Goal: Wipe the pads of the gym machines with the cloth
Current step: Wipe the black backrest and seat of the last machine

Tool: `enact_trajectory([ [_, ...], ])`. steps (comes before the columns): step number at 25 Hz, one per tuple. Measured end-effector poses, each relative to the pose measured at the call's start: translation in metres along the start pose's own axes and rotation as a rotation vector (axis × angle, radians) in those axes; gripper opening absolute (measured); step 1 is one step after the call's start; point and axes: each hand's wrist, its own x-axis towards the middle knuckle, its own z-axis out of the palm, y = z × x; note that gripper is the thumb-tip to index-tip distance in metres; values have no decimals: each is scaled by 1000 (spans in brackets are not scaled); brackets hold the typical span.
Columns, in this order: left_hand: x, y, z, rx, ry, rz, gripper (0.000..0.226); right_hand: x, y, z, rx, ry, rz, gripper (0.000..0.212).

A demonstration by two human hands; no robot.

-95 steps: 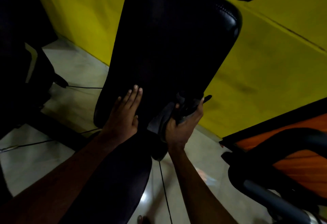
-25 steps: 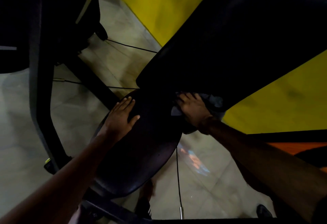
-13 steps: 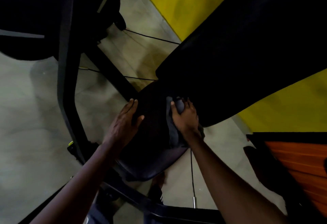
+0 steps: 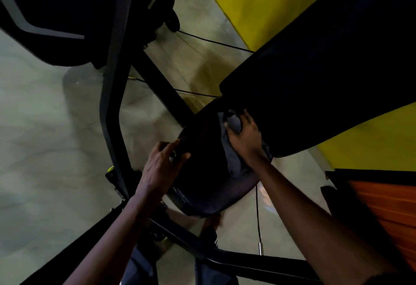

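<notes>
Right hand [image 4: 244,140] clutched dark grey cloth [image 4: 234,165], fingers curled into bunched fabric, pressed it onto black seat pad [image 4: 209,179] at far right side, just under lower edge of tilted back pad [image 4: 315,77]. Left hand [image 4: 159,167] gripped seat pad's left edge, thumb on top. Black machine frame [image 4: 112,109] stood left of seat on pale floor [image 4: 45,127]; yellow wall [image 4: 258,3] behind.
</notes>
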Motion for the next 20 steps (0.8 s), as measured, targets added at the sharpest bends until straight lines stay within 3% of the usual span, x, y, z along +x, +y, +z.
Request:
enact_trajectory([
  [5,1,-16,-1,-264,2,-82,38,70,-31,4,-135,35,150,52],
  [7,0,-15,-7,-563,-45,-210,29,66,-33,5,-146,36,43,48],
  [10,6,-21,-17,-885,-98,-375,42,54,-38,0,-123,-130,-130,39],
  [16,10,-38,-16,-1015,-180,-496,67,70,-68,4,-235,-144,-91,39],
  [20,17,-41,-26,-1037,-192,-527,78,21,-81,11,-112,-172,-340,29],
])
